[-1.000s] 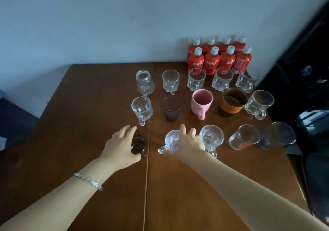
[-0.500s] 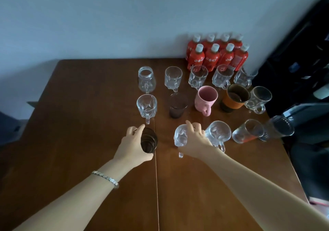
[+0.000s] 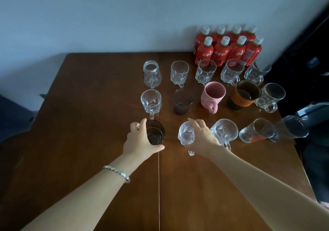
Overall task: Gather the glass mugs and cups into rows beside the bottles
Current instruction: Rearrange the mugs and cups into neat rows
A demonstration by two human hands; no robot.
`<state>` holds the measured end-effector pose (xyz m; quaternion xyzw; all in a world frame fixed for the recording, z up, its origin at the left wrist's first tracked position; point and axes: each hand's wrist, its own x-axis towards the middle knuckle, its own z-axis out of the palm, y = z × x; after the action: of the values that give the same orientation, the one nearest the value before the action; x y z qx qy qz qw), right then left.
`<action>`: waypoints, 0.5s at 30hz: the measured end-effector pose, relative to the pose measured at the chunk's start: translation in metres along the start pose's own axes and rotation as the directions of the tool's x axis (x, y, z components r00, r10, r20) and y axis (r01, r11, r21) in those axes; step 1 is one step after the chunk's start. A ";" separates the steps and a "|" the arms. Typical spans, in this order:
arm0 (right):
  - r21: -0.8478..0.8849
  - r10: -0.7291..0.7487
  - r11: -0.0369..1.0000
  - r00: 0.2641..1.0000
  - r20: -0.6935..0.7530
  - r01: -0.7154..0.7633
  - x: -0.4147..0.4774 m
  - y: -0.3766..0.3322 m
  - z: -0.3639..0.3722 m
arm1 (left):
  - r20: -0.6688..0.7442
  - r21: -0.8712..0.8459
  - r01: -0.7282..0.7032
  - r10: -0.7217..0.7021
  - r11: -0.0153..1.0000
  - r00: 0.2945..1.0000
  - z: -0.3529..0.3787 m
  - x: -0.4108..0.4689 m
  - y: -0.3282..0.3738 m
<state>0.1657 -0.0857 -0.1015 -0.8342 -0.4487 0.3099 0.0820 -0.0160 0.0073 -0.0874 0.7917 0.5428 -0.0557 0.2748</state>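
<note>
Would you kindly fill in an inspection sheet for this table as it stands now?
Surface: wooden table, seam down the middle.
Job's things: three rows of five cups before the red bottles; among the clear ones a pink mug and an orange-banded cup.
Clutter: nothing seen.
Grippers: left hand holds a dark glass; right hand holds a clear mug.
Cables: nothing seen.
Surroundings: pale wall behind; dark, unclear objects at right.

Upright glass mugs and cups [image 3: 179,74] in three rows beside red bottles [image 3: 220,52].
</note>
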 end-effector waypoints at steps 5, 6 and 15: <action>0.014 0.006 1.000 0.999 -0.033 -0.005 0.001 -0.002 0.005 | 0.009 0.063 0.008 -0.008 0.998 1.000 -0.004 -0.004 -0.002; 0.012 0.007 1.000 0.999 -0.038 -0.007 0.001 -0.002 0.006 | 0.006 0.067 0.012 -0.013 0.998 1.000 -0.003 -0.006 -0.003; 0.058 0.013 0.998 0.998 -0.058 -0.010 0.001 -0.002 0.008 | -0.032 0.050 0.008 -0.006 0.999 0.999 0.002 -0.009 -0.004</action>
<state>0.1599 -0.0850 -0.1071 -0.8427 -0.4322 0.2987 0.1172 -0.0233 0.0000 -0.0870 0.7972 0.5484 -0.0576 0.2458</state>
